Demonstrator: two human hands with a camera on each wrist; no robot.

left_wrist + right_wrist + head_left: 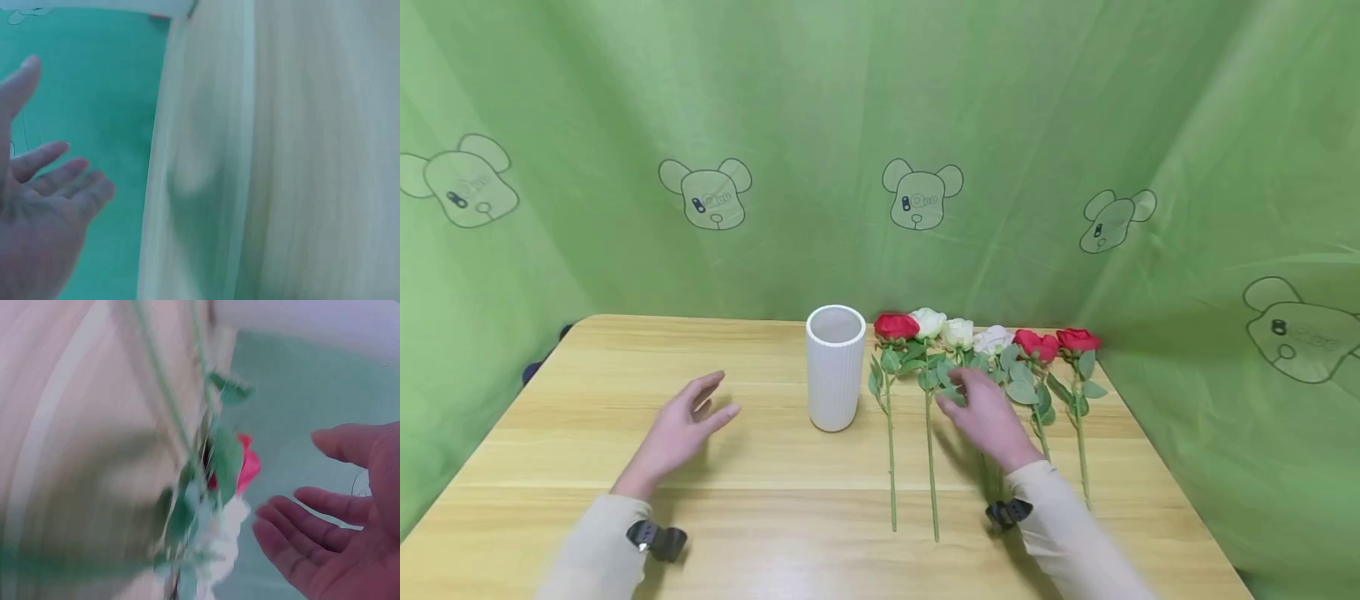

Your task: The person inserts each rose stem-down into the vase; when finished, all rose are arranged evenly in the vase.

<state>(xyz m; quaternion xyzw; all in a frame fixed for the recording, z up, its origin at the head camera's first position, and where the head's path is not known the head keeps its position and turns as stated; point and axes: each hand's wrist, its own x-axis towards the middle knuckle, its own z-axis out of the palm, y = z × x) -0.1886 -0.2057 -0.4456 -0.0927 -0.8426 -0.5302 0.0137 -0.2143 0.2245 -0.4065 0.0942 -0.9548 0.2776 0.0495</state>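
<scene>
A white ribbed vase (pixel 835 375) stands upright on the wooden table, its mouth facing up. Several artificial roses lie in a row to its right: a red rose (pixel 895 327) nearest the vase, white ones (pixel 958 333) in the middle, and red ones (pixel 1078 340) at the far right. My right hand (pixel 992 421) hovers over the middle stems, fingers relaxed and apart from the thumb, with nothing in its grasp. Left of the vase, my left hand (pixel 677 429) is held above the tabletop, thumb and fingers spread. In the left wrist view its palm (pixel 37 231) is bare.
The wooden table (pixel 752 533) ends at a green curtain (pixel 820 167) printed with bear-head outlines, which also hangs along both sides. Long green stems point toward the near edge. Each wrist wears a black strap with a small camera (pixel 658 540).
</scene>
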